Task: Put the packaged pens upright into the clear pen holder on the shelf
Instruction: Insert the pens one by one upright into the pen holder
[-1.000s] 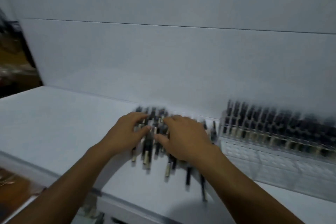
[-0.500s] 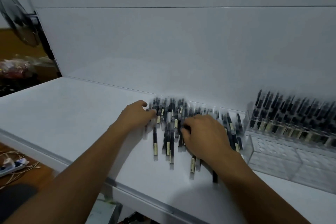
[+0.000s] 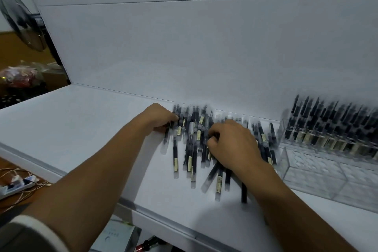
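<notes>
Pens [image 3: 192, 149]: lying in a loose, partly crossed pile on the white shelf [image 3: 81, 129], just left of the clear pen holder [image 3: 306, 172], whose far rows are already standing full.
Left hand [image 3: 159, 118]: curling its fingers against the pile's far-left edge; whether it is gripping a pen, I cannot tell.
Right hand [image 3: 233, 143]: arching over the pile's middle, fingertips hidden, so its hold is unclear too.
Step in hand: probably gathering pens into a bundle.
Doing it well: squaring the ends together, lifting only a few, avoiding sweeping strays off the near edge.
</notes>
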Demonstrator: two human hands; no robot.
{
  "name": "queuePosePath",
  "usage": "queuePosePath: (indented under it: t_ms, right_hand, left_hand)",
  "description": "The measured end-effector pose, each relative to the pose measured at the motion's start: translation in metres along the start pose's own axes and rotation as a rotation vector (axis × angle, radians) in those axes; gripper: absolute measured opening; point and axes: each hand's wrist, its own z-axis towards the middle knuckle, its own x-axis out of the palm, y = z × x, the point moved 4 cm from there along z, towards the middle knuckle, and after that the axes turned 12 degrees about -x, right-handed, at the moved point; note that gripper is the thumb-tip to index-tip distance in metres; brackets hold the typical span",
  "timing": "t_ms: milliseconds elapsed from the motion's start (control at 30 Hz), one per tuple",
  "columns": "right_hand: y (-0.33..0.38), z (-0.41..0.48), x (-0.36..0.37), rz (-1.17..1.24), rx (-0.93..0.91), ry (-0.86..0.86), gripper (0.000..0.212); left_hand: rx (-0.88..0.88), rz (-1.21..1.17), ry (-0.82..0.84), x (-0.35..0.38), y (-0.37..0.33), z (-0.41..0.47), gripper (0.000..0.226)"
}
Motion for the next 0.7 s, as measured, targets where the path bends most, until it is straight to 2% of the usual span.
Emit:
queuePosePath:
  t_ms: [67,167,333,500,633,700]
  right_hand:
    - [-0.002,0.001,0.0,0.079,0.025,-0.04,0.021]
    - [-0.003,0.0,-0.003,0.194,0.049,-0.09,0.013]
    - [-0.006,-0.004,-0.015,0.427,0.08,-0.218,0.009]
    - [-0.014,-0.009,-0.033,0.676,0.154,-0.295,0.013]
    - [-0.028,-0.02,-0.063,0.675,0.14,-0.283,0.031]
    - [-0.041,-0.031,-0.08,0.657,0.126,-0.307,0.032]
  left_hand:
    - [-0.016,-0.148,0.035,-0.003,0.003,0.0,0.031]
    - [0.048,-0.291,0.041,-0.007,-0.002,-0.009,0.011]
    - [0.223,-0.534,0.112,-0.004,-0.025,-0.034,0.015]
    - [0.377,-0.628,0.183,0.012,-0.051,-0.064,0.022]
    - [0.487,-0.623,0.222,0.037,-0.071,-0.089,0.025]
    - [0.529,-0.618,0.25,0.054,-0.081,-0.099,0.024]
